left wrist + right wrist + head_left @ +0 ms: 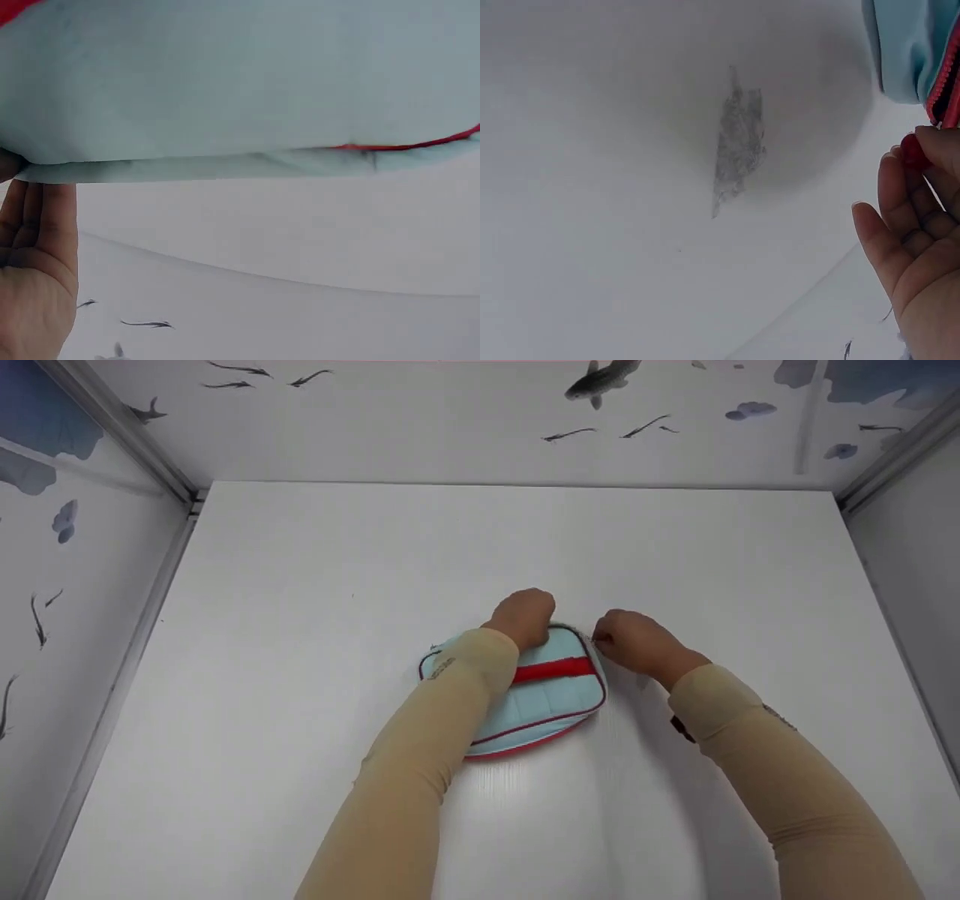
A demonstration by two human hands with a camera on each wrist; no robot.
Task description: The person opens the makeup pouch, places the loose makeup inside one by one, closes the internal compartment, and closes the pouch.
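A light blue zippered pouch point(551, 696) with dark red piping and a red strap point(559, 669) lies on the white table. My left hand point(525, 616) grips its far edge; in the left wrist view the thumb is on one side of the pouch point(225, 82) and the fingers point(56, 217) are on the other. Beyond the pouch's right corner, my right hand point(637, 641) pinches a red zipper pull point(913, 152) between thumb and fingers. The red zipper point(943, 82) runs along the pouch's side in the right wrist view. My left forearm hides part of the pouch.
The white table point(300, 585) is bounded by a back wall point(450, 427) and side walls printed with fish and blue shapes. A grey smudged patch point(740, 146) marks the tabletop in the right wrist view.
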